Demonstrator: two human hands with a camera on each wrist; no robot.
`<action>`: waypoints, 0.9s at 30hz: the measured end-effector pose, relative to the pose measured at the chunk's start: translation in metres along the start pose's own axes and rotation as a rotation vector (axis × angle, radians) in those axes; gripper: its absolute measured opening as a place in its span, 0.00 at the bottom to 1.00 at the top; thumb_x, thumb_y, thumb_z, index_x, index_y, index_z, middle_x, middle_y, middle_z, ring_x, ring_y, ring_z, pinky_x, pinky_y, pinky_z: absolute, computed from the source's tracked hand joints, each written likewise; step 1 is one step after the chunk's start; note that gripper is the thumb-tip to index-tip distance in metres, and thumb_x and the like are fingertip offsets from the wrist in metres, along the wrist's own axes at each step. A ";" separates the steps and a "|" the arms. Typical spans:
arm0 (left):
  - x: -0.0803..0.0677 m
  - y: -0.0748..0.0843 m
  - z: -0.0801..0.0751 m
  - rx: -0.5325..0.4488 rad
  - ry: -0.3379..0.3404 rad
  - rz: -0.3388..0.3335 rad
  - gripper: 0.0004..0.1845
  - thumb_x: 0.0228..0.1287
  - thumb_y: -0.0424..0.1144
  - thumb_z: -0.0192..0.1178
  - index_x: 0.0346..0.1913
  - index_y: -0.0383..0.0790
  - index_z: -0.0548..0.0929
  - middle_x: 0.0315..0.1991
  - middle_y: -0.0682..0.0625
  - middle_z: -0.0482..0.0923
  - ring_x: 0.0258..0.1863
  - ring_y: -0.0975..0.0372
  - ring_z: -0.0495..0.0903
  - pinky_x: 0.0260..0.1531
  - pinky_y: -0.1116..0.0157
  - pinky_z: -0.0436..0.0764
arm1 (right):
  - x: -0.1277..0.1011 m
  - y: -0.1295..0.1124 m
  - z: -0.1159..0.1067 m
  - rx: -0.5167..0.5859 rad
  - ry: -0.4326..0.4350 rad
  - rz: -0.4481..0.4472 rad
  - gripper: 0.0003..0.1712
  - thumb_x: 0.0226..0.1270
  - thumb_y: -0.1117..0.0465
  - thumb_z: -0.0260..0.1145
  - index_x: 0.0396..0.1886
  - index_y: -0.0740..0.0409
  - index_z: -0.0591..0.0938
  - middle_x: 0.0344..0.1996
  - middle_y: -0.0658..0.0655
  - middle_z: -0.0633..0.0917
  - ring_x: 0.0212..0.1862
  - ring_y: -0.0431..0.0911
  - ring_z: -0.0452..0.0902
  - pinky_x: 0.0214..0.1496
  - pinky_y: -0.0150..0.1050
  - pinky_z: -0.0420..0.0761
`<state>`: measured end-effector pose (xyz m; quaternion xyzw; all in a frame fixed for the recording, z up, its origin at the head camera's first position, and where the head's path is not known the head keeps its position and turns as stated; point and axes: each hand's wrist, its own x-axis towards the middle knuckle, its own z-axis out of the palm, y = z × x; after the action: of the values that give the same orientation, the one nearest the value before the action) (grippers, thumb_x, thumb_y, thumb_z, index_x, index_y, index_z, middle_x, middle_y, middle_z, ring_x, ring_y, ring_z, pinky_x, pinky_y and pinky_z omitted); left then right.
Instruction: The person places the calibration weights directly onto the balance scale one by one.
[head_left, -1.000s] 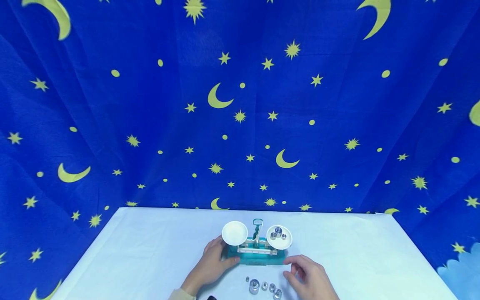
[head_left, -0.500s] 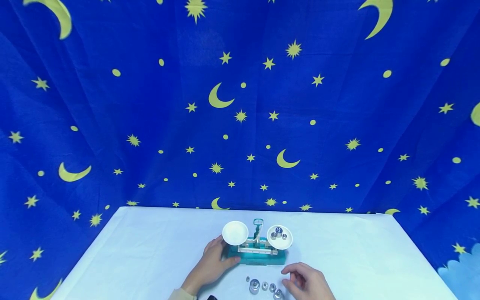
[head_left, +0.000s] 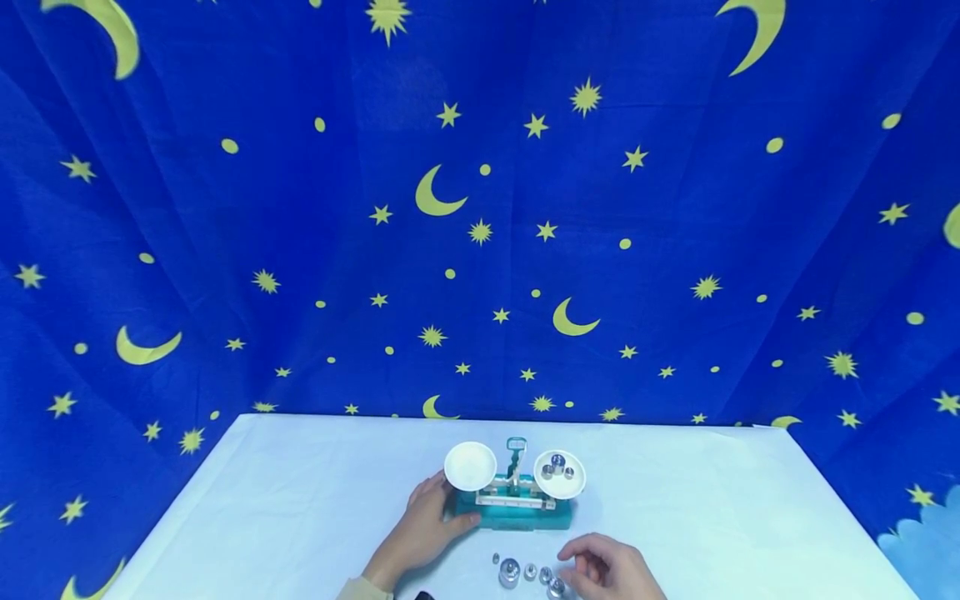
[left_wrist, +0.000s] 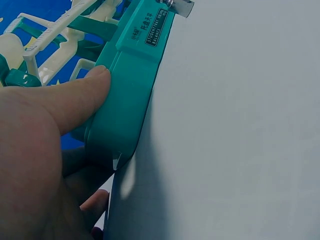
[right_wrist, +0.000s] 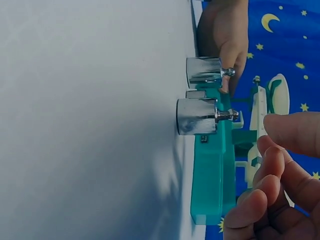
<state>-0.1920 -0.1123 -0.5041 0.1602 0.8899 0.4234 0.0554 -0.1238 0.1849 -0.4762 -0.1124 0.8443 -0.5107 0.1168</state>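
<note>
Head view: a small teal balance scale (head_left: 513, 510) stands near the front middle of the pale table (head_left: 300, 500). Its left pan (head_left: 470, 466) is bare; its right pan (head_left: 558, 474) carries three small metal weights (head_left: 557, 467). The left hand (head_left: 423, 525) holds the scale's base at its left end; in the left wrist view the thumb (left_wrist: 75, 97) presses on top of the teal base (left_wrist: 132, 85) while the other fingers curl underneath, so the hand is clamped on it. In front of the scale lies a row of loose chrome weights (head_left: 525, 572), with the right hand (head_left: 611, 571) just beside its right end. The right wrist view shows that hand's fingers (right_wrist: 265, 200) loosely curled and apart, holding nothing, close to the knobbed weights (right_wrist: 200, 116) but not touching them.

The likely risk: the weights stand close together, so a careless reach could knock over a neighbour and set it rolling. A bump to the beam or the loaded pan could spill the three weights there, and the left hand's hold on the base guards against the scale sliding.

The loose weights sit near the table's front edge, leaving little margin there. To either side and behind the scale, open table runs to the starry blue backdrop (head_left: 480, 208).
</note>
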 end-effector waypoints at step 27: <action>0.000 -0.001 0.000 0.002 0.005 0.022 0.45 0.65 0.57 0.64 0.72 0.26 0.65 0.71 0.32 0.66 0.74 0.39 0.58 0.72 0.34 0.46 | 0.002 0.010 0.005 0.123 -0.167 0.113 0.08 0.66 0.60 0.69 0.42 0.59 0.86 0.25 0.48 0.77 0.28 0.39 0.72 0.26 0.29 0.68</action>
<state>-0.1920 -0.1131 -0.5049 0.1687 0.8887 0.4235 0.0483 -0.1246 0.1849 -0.4871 -0.0996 0.8038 -0.5429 0.2219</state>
